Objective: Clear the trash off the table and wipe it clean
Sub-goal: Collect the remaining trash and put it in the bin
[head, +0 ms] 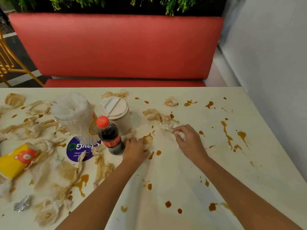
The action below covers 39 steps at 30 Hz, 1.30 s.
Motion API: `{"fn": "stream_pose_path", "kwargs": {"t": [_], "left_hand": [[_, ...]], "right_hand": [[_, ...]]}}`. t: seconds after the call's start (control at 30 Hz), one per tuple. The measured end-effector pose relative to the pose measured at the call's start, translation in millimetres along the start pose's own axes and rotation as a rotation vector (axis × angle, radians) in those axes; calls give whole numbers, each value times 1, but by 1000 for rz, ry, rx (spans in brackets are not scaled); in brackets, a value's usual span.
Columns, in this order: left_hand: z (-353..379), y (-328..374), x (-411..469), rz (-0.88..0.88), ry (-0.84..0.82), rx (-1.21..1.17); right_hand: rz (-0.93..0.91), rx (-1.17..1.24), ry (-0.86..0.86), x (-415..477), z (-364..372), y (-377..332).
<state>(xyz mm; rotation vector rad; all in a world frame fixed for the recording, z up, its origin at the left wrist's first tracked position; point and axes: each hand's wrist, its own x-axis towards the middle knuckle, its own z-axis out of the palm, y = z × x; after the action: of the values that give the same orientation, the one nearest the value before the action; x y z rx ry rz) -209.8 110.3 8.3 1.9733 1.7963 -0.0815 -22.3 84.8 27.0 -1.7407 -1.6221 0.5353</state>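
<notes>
While left hand (135,147) grips one stained napkin (148,139), right hand (189,138) clutching one white wad (182,135), one cola bottle (110,136), one lidded cup (116,112) left of table (182,171) centre.

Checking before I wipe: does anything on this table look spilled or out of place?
Yes. Brown sauce is splattered in streaks and drops across the table. Stained, crumpled napkins litter the left side, and a yellow carton lies tipped over there.

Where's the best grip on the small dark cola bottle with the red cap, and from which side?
Probably its labelled middle, from the right: the dark cola bottle stands upright, and the clear plastic tub and lidded white cup crowd its left and back.
</notes>
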Motion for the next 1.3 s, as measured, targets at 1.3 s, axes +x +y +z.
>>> {"fn": "stream_pose_path", "kwargs": {"t": [1.3], "left_hand": [[-31, -5, -1, 185, 346, -388]], "right_hand": [[108, -279, -295, 129, 76, -5]]}}
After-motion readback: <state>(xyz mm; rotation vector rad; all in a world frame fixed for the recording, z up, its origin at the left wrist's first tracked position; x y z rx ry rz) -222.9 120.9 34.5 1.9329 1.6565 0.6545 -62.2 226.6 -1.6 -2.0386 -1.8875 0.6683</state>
